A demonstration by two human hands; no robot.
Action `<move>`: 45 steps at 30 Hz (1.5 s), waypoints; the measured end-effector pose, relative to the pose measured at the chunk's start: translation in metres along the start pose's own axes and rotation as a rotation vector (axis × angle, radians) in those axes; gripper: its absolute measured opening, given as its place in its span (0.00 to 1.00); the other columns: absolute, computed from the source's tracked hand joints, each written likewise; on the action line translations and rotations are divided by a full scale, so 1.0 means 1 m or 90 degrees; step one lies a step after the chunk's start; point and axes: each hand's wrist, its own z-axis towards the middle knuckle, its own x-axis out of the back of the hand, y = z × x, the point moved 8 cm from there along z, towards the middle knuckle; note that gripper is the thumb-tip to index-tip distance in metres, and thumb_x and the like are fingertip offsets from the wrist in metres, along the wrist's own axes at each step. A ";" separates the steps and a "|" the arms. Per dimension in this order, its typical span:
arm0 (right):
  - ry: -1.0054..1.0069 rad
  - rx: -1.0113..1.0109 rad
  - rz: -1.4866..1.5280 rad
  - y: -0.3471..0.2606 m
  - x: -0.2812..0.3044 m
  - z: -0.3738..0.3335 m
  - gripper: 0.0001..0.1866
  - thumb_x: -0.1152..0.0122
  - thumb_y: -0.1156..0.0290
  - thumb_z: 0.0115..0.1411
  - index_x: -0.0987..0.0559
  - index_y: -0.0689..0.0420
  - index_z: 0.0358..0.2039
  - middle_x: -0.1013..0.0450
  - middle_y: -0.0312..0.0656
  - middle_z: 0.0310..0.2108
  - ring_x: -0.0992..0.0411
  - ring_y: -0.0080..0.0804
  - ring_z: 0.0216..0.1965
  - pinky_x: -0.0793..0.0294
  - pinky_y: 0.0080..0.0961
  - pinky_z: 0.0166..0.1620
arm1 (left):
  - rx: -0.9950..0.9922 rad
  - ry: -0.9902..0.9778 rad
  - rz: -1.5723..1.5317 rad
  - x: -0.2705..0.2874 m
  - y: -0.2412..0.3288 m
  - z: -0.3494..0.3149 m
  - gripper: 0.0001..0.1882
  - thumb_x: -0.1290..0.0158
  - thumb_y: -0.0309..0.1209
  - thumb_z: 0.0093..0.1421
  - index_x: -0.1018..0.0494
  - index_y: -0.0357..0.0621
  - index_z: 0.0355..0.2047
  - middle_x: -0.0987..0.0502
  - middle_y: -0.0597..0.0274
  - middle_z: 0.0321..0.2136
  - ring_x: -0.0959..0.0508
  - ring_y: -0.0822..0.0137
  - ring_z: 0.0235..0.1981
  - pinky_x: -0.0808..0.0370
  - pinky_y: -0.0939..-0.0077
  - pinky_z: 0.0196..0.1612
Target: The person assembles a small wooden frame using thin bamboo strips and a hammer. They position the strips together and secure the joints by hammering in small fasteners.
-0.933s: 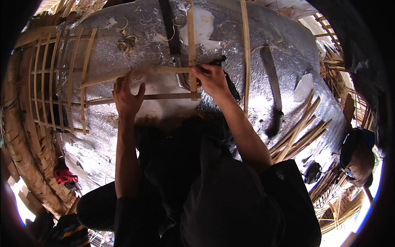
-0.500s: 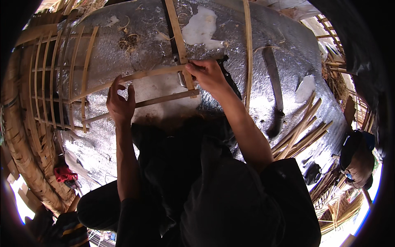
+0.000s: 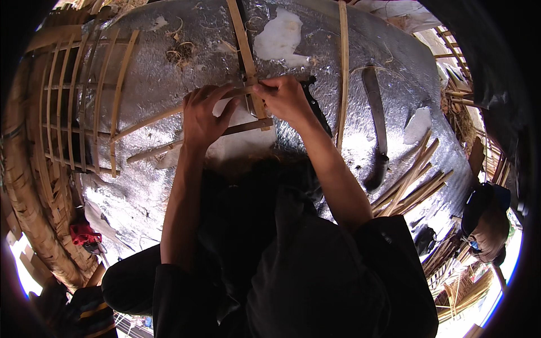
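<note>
A thin bamboo strip (image 3: 149, 122) runs from the lower left up to a long upright bamboo slat (image 3: 241, 36), crossing it near its lower end. My left hand (image 3: 204, 119) is closed around this strip, left of the crossing, its fingers over the top. Thumb and fingers of my right hand (image 3: 283, 100) pinch the strip's end against the slat; the exact contact is partly hidden by the fingers. Below, a second bamboo strip (image 3: 248, 127) crosses the slat's bottom end, its middle passing behind my left wrist.
On the silvery sheet (image 3: 315, 34) lie a long bamboo slat (image 3: 344, 73), a long-bladed knife (image 3: 374, 107) and a bundle of bamboo strips (image 3: 414, 180) to the right. A bamboo lattice (image 3: 84, 107) stands at left. Nearby are a red object (image 3: 84, 234) and a dark cap-like item (image 3: 486, 222).
My left hand has moved right and up along the upper strip, from fingers spread to closed on it. The strips' left ends have shifted slightly right. My right hand stays at the crossing.
</note>
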 end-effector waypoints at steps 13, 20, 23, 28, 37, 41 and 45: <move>0.138 0.080 0.074 -0.005 -0.003 -0.006 0.17 0.26 0.62 0.58 0.14 0.61 0.41 0.17 0.46 0.28 0.16 0.33 0.31 0.19 0.29 0.37 | -0.026 0.009 -0.035 -0.011 -0.006 0.004 0.11 0.34 0.29 0.57 0.16 0.47 0.41 0.16 0.57 0.33 0.17 0.55 0.32 0.22 0.61 0.35; 0.117 0.092 0.134 0.003 -0.007 0.001 0.15 0.25 0.65 0.59 0.15 0.60 0.42 0.17 0.41 0.31 0.19 0.23 0.30 0.18 0.23 0.32 | 0.022 -0.013 -0.075 -0.018 0.002 0.010 0.12 0.35 0.29 0.60 0.16 0.48 0.45 0.18 0.55 0.31 0.17 0.53 0.30 0.20 0.61 0.33; 0.087 0.048 0.150 0.000 -0.009 -0.004 0.13 0.26 0.67 0.60 0.15 0.60 0.43 0.17 0.41 0.35 0.19 0.22 0.33 0.16 0.22 0.31 | 0.005 -0.025 -0.059 -0.019 0.001 0.005 0.13 0.35 0.29 0.60 0.16 0.50 0.46 0.19 0.55 0.30 0.17 0.53 0.29 0.21 0.62 0.32; 0.122 0.135 0.093 -0.009 -0.006 -0.017 0.16 0.25 0.66 0.57 0.16 0.60 0.42 0.16 0.45 0.35 0.16 0.30 0.35 0.16 0.27 0.36 | -0.036 -0.033 -0.064 -0.020 -0.002 0.006 0.14 0.34 0.28 0.58 0.16 0.48 0.46 0.20 0.56 0.30 0.18 0.53 0.29 0.21 0.61 0.33; 0.133 0.116 0.050 -0.008 -0.005 -0.031 0.17 0.26 0.66 0.56 0.18 0.63 0.42 0.17 0.51 0.36 0.16 0.42 0.38 0.17 0.34 0.43 | -0.028 -0.058 -0.072 -0.024 -0.007 0.003 0.16 0.35 0.27 0.58 0.16 0.49 0.47 0.21 0.55 0.30 0.18 0.53 0.31 0.21 0.62 0.34; 0.140 0.134 0.029 -0.009 -0.004 -0.031 0.16 0.27 0.66 0.57 0.17 0.61 0.42 0.16 0.49 0.36 0.16 0.41 0.36 0.18 0.33 0.42 | -0.018 -0.063 -0.063 -0.028 -0.008 0.002 0.15 0.36 0.28 0.59 0.16 0.50 0.47 0.23 0.56 0.28 0.19 0.53 0.29 0.22 0.61 0.33; 0.128 0.105 0.012 -0.006 -0.004 -0.029 0.16 0.26 0.65 0.57 0.16 0.60 0.41 0.16 0.48 0.35 0.16 0.41 0.36 0.18 0.32 0.41 | -0.024 -0.045 -0.045 -0.026 -0.004 0.003 0.15 0.36 0.31 0.59 0.17 0.51 0.48 0.23 0.57 0.28 0.19 0.53 0.28 0.22 0.60 0.33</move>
